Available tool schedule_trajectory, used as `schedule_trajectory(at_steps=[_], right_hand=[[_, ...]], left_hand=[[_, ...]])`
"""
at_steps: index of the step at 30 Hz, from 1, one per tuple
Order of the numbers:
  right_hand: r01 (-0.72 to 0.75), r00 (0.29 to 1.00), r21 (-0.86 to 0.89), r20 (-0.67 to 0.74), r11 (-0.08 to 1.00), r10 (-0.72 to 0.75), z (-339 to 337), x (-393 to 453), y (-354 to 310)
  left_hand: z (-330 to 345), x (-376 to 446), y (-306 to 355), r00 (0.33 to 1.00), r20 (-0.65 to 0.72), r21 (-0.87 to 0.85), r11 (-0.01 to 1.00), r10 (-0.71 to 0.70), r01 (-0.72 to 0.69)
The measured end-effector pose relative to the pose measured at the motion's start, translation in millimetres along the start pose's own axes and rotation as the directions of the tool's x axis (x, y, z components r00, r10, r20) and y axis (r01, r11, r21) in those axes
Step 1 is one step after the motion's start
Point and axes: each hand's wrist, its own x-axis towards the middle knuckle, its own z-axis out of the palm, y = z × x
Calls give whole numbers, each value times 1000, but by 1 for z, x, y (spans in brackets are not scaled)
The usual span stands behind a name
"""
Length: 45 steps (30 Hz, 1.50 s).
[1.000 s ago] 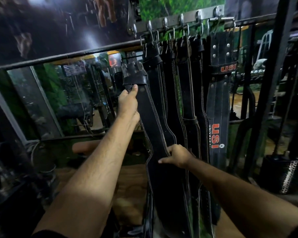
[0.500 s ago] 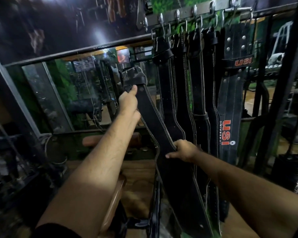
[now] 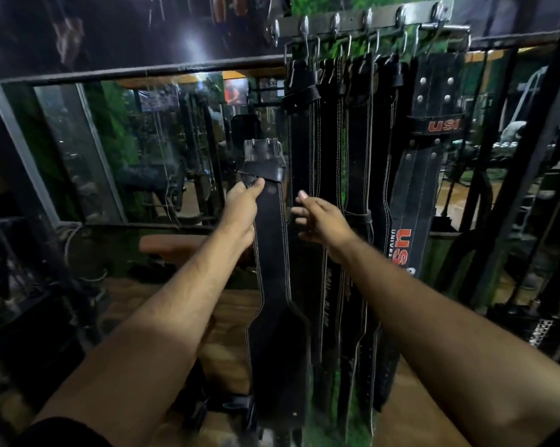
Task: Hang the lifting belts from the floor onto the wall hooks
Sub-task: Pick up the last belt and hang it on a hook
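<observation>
Your left hand (image 3: 240,206) pinches the belt (image 3: 270,253) just under its buckle end, holding it upright so the buckle can reach a hook. It hangs from your grip, left of the hung belts (image 3: 346,150) and well below the hook rail (image 3: 365,22). Your right hand (image 3: 320,219) is released, fingers spread beside the strap, likely ready to steady it.

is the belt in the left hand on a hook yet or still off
Off. The left hand grips the belt just under its buckle end, which sits well below the hook rail.
</observation>
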Motion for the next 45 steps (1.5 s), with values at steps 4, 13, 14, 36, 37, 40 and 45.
schedule_trajectory(at_steps=[4,13,14,36,37,40,45], right_hand=[[29,991,48,130,998,-35,10,5,-24],[206,974,-86,111,975,-196,4,14,-35],[228,969,-90,121,969,-217,3,14,-34],[221,859,-732,-168,645,-484,23,41,-50],[159,823,-810,-208,565,-529,21,39,-51],[36,732,-875,-307,483,-609,19,38,-52],[365,781,-654,-172,662,-600,11,55,-50]], left_hand=[[6,-12,-9,995,95,62,998,-14,9],[-2,-35,-18,995,72,278,956,74,-91],[-7,-31,-12,988,-6,296,944,152,-143],[7,46,14,985,170,-89,996,26,-11],[11,46,13,986,160,-106,994,53,-36],[17,53,10,987,106,-100,989,119,-108],[22,60,8,972,136,-67,981,191,-183]])
